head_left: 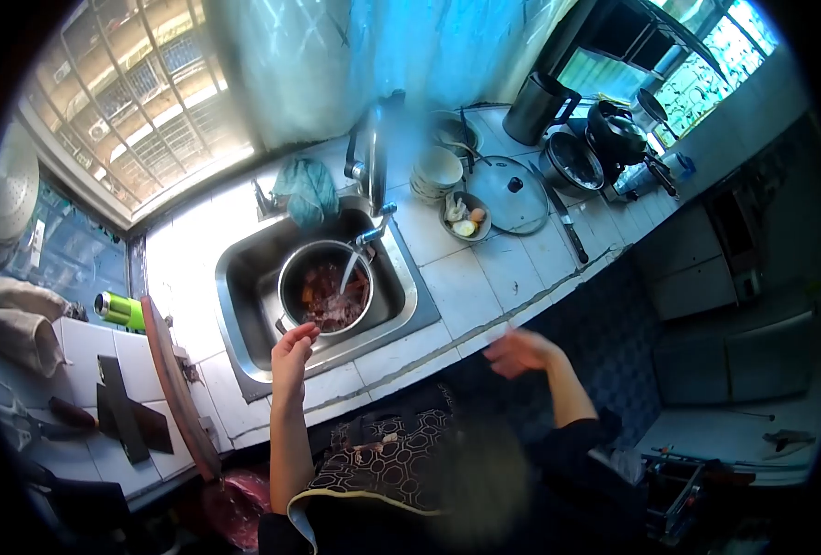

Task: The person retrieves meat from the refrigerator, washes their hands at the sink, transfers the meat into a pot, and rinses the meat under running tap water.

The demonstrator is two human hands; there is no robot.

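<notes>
A steel pot [284, 286] stands in the sink [228, 319], holding dark reddish pieces in liquid. Water runs into it from the faucet [370, 237]. My left hand [293, 350] is at the pot's near rim beside a side handle, its fingers drawn together; whether it touches the pot or pinches something small, I cannot make out. My right hand [519, 352], slightly blurred, hangs in front of the counter edge with its fingers apart and nothing in them.
A teal cloth [307, 191] drapes over the sink's back edge. On the counter are stacked bowls [437, 170], a bowl of food pieces [466, 228], a glass lid [530, 211], a knife [567, 224] and a kettle [532, 109]. A green can [119, 311] lies left.
</notes>
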